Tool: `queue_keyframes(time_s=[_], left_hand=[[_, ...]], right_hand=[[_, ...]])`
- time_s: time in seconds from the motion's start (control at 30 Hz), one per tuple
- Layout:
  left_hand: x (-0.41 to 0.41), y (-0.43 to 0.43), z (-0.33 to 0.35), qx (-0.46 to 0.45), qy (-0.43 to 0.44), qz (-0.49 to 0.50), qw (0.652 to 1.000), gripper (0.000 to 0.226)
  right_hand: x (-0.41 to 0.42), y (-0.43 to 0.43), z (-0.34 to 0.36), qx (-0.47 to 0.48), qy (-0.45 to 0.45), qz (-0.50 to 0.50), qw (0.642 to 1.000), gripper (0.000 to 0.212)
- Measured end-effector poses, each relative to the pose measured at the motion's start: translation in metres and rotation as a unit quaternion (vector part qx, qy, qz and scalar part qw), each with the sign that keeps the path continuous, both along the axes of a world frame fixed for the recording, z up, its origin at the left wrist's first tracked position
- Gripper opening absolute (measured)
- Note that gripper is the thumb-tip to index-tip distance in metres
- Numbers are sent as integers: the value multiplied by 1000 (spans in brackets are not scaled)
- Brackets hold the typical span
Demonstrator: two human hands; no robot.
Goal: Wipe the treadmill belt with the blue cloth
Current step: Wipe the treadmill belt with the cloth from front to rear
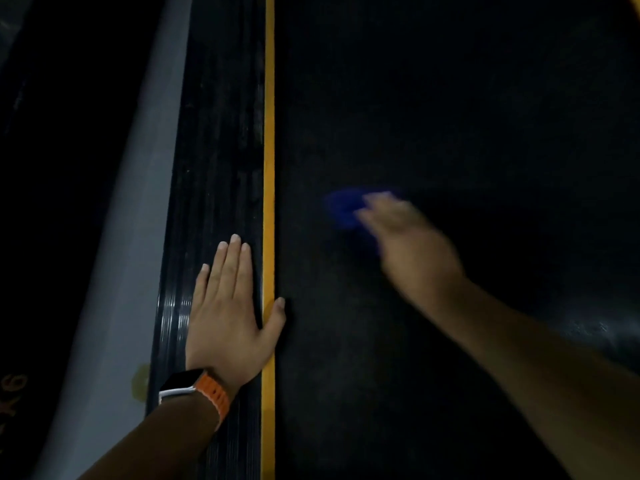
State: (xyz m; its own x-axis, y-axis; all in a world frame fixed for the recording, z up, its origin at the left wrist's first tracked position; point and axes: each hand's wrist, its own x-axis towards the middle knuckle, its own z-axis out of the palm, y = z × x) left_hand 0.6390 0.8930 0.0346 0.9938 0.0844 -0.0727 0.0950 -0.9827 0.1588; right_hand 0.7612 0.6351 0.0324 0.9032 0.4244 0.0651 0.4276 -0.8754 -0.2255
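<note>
— Fingers (379, 206) of the right hand (415, 251), what are they doing?
— They lie over the blue cloth (341, 207), on its near right part. They are too blurred to tell whether they curl round it or press it flat.
— And where is the cloth?
— On the treadmill belt (450, 116), left of the belt's middle and near the yellow stripe (268, 133) that edges it, but apart from the stripe.
— The other hand?
— The left hand (225, 306) rests palm down on the ribbed black side rail (221, 133), just left of the stripe. Its fingers are straight and close together, holding nothing. The thumb (278, 313) spreads across the stripe, and its tip touches the belt's edge.
— Anything on that wrist?
— A watch (180, 384) on an orange band (216, 393), with a brown sleeve (156, 445) behind it. A pale grey strip (138, 202) runs along the rail's outer side.
</note>
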Motion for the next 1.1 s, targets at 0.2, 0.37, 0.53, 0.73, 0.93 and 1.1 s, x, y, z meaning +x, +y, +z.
queue_keyframes(time_s=[0.2, 0.37, 0.53, 0.73, 0.93, 1.1], left_hand=[[-1, -2, 1, -4, 1, 2, 1000, 88], [-1, 0, -1, 7, 3, 0, 1000, 88], [0, -1, 0, -1, 3, 3, 1000, 88], [0, 1, 0, 11, 19, -1, 1000, 89], [0, 0, 0, 7, 9, 0, 1000, 89], [1, 0, 1, 3, 18, 3, 1000, 90]], right_hand=[[7, -6, -3, 28, 32, -298, 954, 55], [60, 86, -1, 17, 21, 21, 999, 61], [97, -48, -16, 39, -4, -134, 990, 48], [96, 104, -2, 57, 43, -103, 992, 47], [119, 31, -6, 45, -5, -3, 999, 52], [116, 67, -5, 35, -9, -223, 974, 46]])
